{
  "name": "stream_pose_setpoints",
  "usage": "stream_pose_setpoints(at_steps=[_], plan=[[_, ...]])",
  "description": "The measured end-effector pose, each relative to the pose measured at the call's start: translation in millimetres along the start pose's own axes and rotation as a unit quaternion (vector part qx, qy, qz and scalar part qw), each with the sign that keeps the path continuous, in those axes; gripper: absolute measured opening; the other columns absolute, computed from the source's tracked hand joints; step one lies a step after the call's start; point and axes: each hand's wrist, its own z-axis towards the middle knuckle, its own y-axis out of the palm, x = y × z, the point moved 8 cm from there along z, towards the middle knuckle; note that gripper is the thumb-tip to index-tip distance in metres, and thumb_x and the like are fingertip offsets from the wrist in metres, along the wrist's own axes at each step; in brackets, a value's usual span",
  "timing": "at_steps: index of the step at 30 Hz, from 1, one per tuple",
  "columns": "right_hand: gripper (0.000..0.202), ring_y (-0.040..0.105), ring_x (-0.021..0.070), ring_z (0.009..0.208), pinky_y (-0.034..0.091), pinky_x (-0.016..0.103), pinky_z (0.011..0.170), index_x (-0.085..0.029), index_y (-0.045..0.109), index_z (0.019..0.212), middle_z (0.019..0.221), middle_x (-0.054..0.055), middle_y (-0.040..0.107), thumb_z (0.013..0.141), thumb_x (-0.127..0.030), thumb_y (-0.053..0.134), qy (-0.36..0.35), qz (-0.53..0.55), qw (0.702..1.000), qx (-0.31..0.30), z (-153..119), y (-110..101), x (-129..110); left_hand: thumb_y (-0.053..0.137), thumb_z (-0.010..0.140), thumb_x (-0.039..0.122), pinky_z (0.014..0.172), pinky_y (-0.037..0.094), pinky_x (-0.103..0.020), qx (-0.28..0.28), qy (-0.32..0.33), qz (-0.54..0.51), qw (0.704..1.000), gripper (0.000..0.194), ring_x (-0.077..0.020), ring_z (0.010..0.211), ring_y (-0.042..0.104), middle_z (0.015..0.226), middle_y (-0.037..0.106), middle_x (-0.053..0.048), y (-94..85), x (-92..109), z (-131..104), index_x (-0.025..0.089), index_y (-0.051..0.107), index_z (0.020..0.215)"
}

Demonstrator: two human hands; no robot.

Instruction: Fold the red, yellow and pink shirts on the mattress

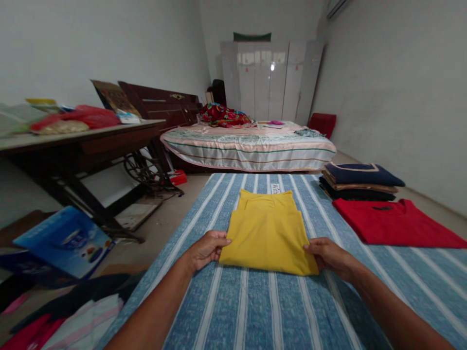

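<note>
A yellow shirt (pixel 268 233), folded into a rough rectangle, lies on a blue-and-white striped sheet (pixel 248 311) in front of me. My left hand (pixel 208 249) pinches its left edge between thumb and fingers. On the opposite side, my right hand (pixel 330 255) grips the right edge near the lower corner. The shirt's near edge looks slightly raised off the sheet. Its far end is narrower, with a folded layer showing. To the right lies a folded red shirt (pixel 397 223), and behind it stands a stack of folded dark and tan clothes (pixel 361 180).
Beyond the striped surface is a bed (pixel 251 150) with a red floral blanket (pixel 224 115). A sewing-machine table (pixel 83 138) carrying bags stands at the left. On the floor are a blue box (pixel 67 243) and a clothes pile (pixel 85 323). A wardrobe (pixel 262 82) stands at the back.
</note>
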Motion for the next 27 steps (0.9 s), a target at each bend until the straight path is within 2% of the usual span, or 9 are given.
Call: stream_pose_setpoints(at_steps=[3,8,11,14,16,18,21,24,27], plan=[[0.016,0.054,0.0116,0.046,0.041,0.022,0.046,-0.017,0.057,0.061,0.055,0.0,0.06,0.066,-0.027,0.068,0.015,0.007,0.999,-0.028,-4.6,3.0,2.2,0.081,0.05,0.031,0.057,0.054,-0.027,0.034,-0.017,0.005,0.999,0.04,-0.0193,0.063,0.068,0.075,0.072,-0.009,-8.1,-4.8,1.3,0.011,0.063,0.079],[0.012,0.055,0.0122,0.046,0.04,0.021,0.044,-0.017,0.059,0.068,0.056,0.0,0.061,0.07,-0.028,0.063,0.036,0.012,0.999,0.025,6.4,2.3,2.0,0.077,0.051,0.025,0.057,0.055,-0.029,0.095,-0.022,-0.02,0.995,0.032,-0.0216,0.062,0.068,0.071,0.071,-0.009,-7.6,-6.1,12.9,0.012,0.061,0.076],[0.008,0.055,0.0116,0.047,0.04,0.02,0.045,-0.017,0.057,0.064,0.054,0.0,0.06,0.07,-0.022,0.059,0.028,0.009,0.999,0.037,7.5,4.6,3.1,0.079,0.047,0.022,0.059,0.054,-0.03,0.075,-0.014,-0.028,0.997,0.033,-0.0226,0.063,0.068,0.07,0.071,-0.009,-0.8,-7.0,9.9,0.012,0.06,0.073],[0.006,0.05,0.0101,0.041,0.035,0.019,0.039,-0.016,0.057,0.063,0.051,-0.001,0.058,0.068,-0.019,0.058,0.024,0.001,0.999,0.027,-3.4,6.4,6.5,0.082,0.046,0.027,0.06,0.054,-0.03,0.048,-0.019,-0.019,0.999,0.039,-0.0233,0.066,0.069,0.073,0.071,-0.009,-0.2,-13.8,-1.7,0.012,0.06,0.075],[0.005,0.048,0.0095,0.038,0.032,0.019,0.037,-0.016,0.058,0.064,0.05,-0.001,0.057,0.067,-0.02,0.06,0.026,-0.003,0.999,0.019,-13.7,6.5,8.8,0.082,0.046,0.03,0.056,0.054,-0.028,0.06,-0.023,0.0,0.998,0.04,-0.0217,0.063,0.068,0.071,0.07,-0.008,-6.7,-19.0,-9.8,0.012,0.06,0.075],[0.006,0.051,0.0103,0.04,0.035,0.019,0.038,-0.015,0.059,0.067,0.053,0.0,0.059,0.065,-0.021,0.062,0.029,0.0,0.999,0.012,-21.6,6.7,10.2,0.081,0.046,0.031,0.053,0.053,-0.027,0.082,-0.023,0.015,0.996,0.04,-0.0193,0.058,0.066,0.069,0.07,-0.006,-13.5,-22.5,-15.2,0.013,0.06,0.075],[0.008,0.051,0.0105,0.04,0.035,0.02,0.039,-0.017,0.057,0.065,0.051,-0.001,0.058,0.065,-0.021,0.063,0.034,0.012,0.999,0.028,-23.4,5.2,9.8,0.08,0.049,0.03,0.053,0.053,-0.028,0.108,-0.026,0.018,0.994,0.037,-0.0189,0.057,0.066,0.068,0.069,-0.006,-16.7,-23.4,-16.3,0.013,0.059,0.075],[0.012,0.046,0.009,0.037,0.032,0.019,0.038,-0.018,0.053,0.062,0.046,-0.003,0.053,0.068,-0.023,0.061,0.022,0.028,0.998,0.058,-16.3,4.7,6.6,0.078,0.05,0.028,0.054,0.053,-0.028,0.121,-0.02,0.001,0.992,0.034,-0.0205,0.06,0.067,0.068,0.07,-0.007,-11.1,-19.8,-13.4,0.012,0.06,0.075],[0.009,0.054,0.0109,0.046,0.039,0.02,0.045,-0.019,0.053,0.064,0.053,-0.002,0.059,0.068,-0.023,0.061,0.006,0.048,0.997,0.062,-11.0,9.0,5.8,0.078,0.048,0.025,0.057,0.053,-0.028,0.101,-0.001,-0.015,0.995,0.032,-0.021,0.061,0.067,0.067,0.07,-0.008,-0.5,-15.3,-13.1,0.012,0.061,0.071]])
